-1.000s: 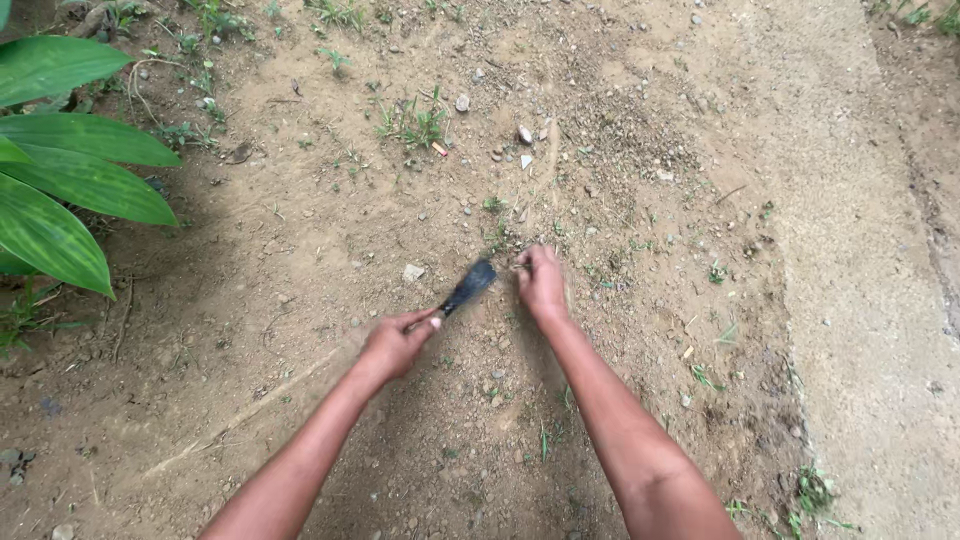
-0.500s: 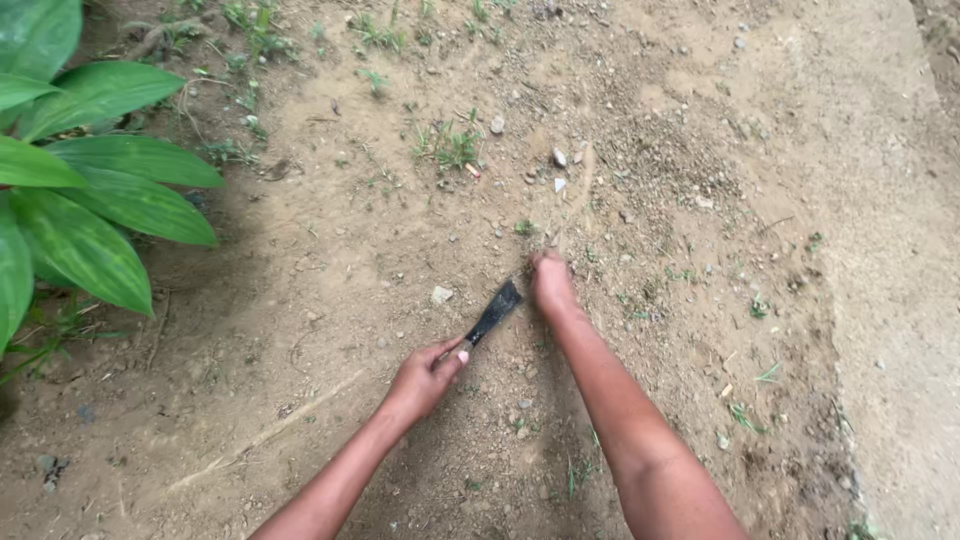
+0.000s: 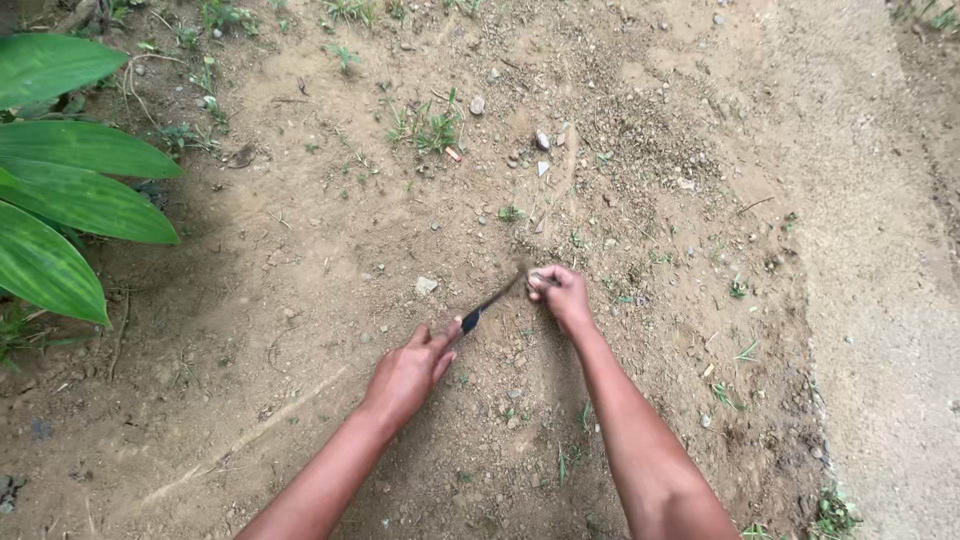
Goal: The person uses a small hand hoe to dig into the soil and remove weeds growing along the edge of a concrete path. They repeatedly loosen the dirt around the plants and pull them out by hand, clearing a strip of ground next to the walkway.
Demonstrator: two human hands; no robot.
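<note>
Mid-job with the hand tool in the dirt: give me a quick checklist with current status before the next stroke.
1. Left hand grips the tool's handle: ok, fingers wrapped around it.
2. Dark blade points at the soil beside the right hand: ok.
3. Right-hand fingers clear of the blade tip: not ok, the tip sits right against them.
4. What the right hand pinches: cannot tell, hidden by the fingers and blur.
5. Small grey stone out of the blade's line: ok, it lies to the left of it.
6. Broad green leaves away from the working spot: ok, far left.
</note>
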